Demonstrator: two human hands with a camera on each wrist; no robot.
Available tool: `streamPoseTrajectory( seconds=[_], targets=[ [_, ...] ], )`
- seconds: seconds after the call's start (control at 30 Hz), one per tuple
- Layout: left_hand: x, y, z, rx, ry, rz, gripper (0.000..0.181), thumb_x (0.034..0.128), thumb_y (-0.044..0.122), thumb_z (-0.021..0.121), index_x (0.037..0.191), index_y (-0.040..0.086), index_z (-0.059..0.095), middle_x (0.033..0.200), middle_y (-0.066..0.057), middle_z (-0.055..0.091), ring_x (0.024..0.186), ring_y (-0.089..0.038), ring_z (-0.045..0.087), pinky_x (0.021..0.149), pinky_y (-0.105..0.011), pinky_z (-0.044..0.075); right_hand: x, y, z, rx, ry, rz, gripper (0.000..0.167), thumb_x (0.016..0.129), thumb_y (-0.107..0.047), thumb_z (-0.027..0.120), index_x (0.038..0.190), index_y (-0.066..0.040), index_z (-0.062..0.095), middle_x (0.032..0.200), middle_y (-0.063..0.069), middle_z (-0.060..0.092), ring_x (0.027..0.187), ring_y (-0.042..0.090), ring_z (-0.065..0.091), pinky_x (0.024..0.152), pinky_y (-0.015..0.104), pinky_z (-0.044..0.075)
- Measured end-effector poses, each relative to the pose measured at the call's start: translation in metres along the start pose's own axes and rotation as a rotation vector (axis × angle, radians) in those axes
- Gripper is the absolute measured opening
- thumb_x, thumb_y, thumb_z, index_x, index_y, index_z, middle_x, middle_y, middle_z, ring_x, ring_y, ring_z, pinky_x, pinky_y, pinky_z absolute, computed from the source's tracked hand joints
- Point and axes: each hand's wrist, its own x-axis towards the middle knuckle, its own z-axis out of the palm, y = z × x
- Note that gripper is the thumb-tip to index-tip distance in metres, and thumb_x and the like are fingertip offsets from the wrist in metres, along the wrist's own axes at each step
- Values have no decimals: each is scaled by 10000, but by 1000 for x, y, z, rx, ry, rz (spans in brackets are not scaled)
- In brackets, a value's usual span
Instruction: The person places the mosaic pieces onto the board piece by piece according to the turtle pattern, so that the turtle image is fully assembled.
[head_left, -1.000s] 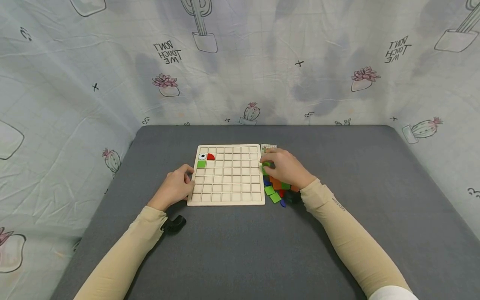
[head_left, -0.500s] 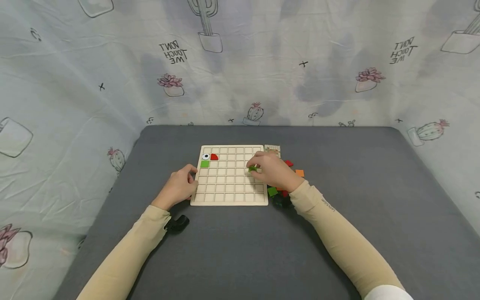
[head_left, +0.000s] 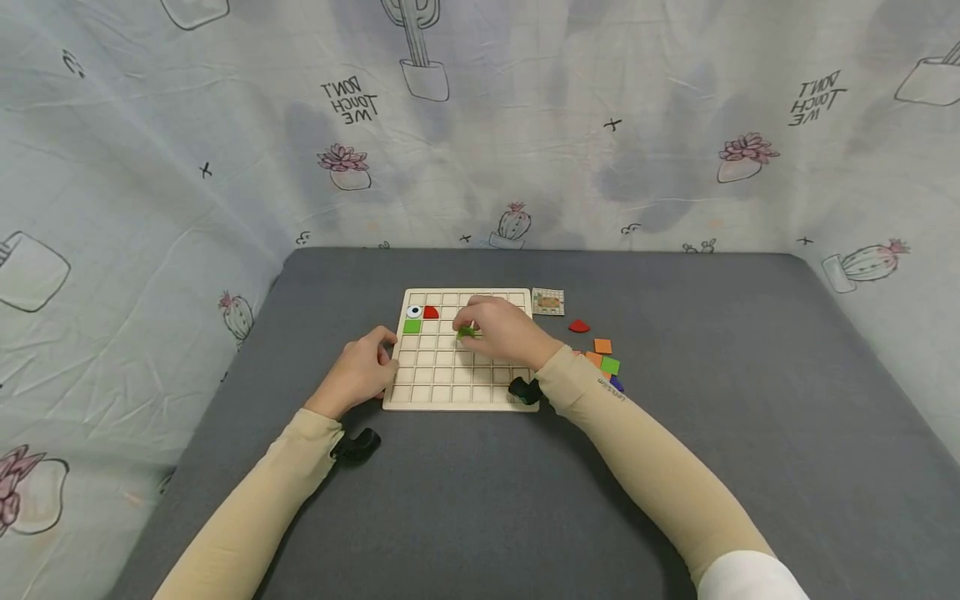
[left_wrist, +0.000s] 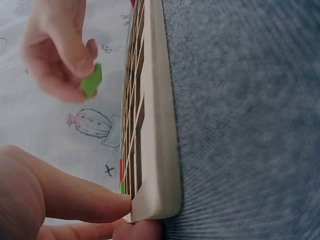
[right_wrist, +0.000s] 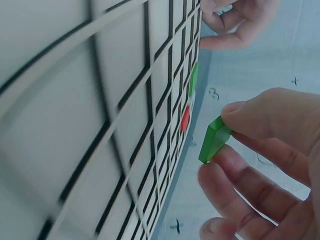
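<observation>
A pale wooden grid board point(head_left: 450, 400) lies on the grey table, its upper left cells holding a white piece with a black dot point(head_left: 414, 312), a red piece point(head_left: 431, 312) and a green square point(head_left: 412, 327). My left hand point(head_left: 356, 375) grips the board's left edge; in the left wrist view, thumb and fingers pinch its corner point(left_wrist: 155, 200). Above the board's middle, my right hand point(head_left: 506, 332) pinches a green square tile point(head_left: 466, 331). The right wrist view shows this tile point(right_wrist: 215, 140) between thumb and fingertips, held clear of the cells.
Right of the board lie a small picture card point(head_left: 548, 302), a red piece point(head_left: 579, 326), an orange square point(head_left: 603, 346), a green square point(head_left: 611, 365) and a blue piece point(head_left: 617, 383). My right forearm hides part of this pile.
My right hand has moved left from the pile to above the board, carrying the green tile. The left hand stays on the board's left edge. The view has shifted slightly.
</observation>
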Motion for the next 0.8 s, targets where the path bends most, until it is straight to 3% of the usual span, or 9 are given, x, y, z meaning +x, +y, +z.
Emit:
streamPoseTrajectory(
  seconds=[0.33,0.8],
  targets=[
    [0,1,-1,10,-5,-5,388,1004,84,554,1380,-3,524,871,-102,550,590,-181,592,531,-301,536,35,-9,14,41,-48,-5,211,983,-110,684,1171,-80,775,1115,64,719,963,192,673,864,326,543],
    [0,-1,-4,-20,-40,10,373,1019,97,540,1379,2,517,873,-111,567,545,-187,610,542,-329,558,77,-13,35,15,-114,-34,137,947,-124,730,1074,-117,782,1063,33,738,957,168,660,901,317,526]
  ],
)
